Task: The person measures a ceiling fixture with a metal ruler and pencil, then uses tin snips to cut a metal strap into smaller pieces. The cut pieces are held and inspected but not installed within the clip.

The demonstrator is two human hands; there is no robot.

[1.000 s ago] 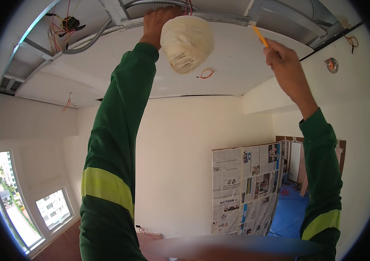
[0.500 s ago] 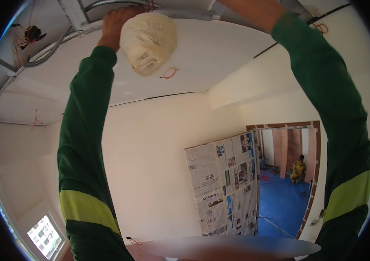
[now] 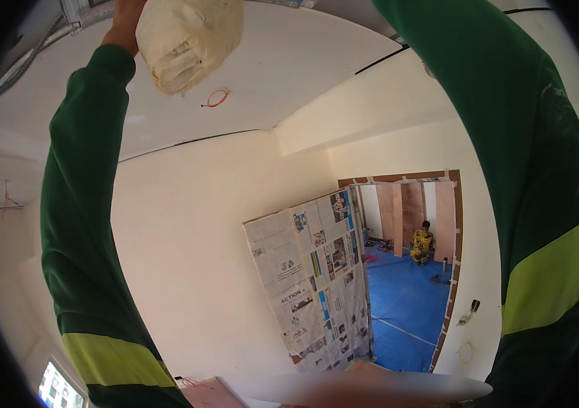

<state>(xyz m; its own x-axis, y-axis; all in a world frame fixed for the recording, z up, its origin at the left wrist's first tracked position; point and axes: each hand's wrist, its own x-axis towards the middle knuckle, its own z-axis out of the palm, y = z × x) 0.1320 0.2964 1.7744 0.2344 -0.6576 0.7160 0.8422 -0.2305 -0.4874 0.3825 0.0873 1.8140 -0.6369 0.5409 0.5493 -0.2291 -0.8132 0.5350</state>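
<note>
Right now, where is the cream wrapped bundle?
The bundle is at the head view's top, left of centre, beside the left hand, above the orange wire loop.

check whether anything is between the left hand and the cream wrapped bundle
Nothing visible stands between the left hand and the cream wrapped bundle: the bundle's left edge overlaps the hand in this view. Whether they touch is unclear.
</note>
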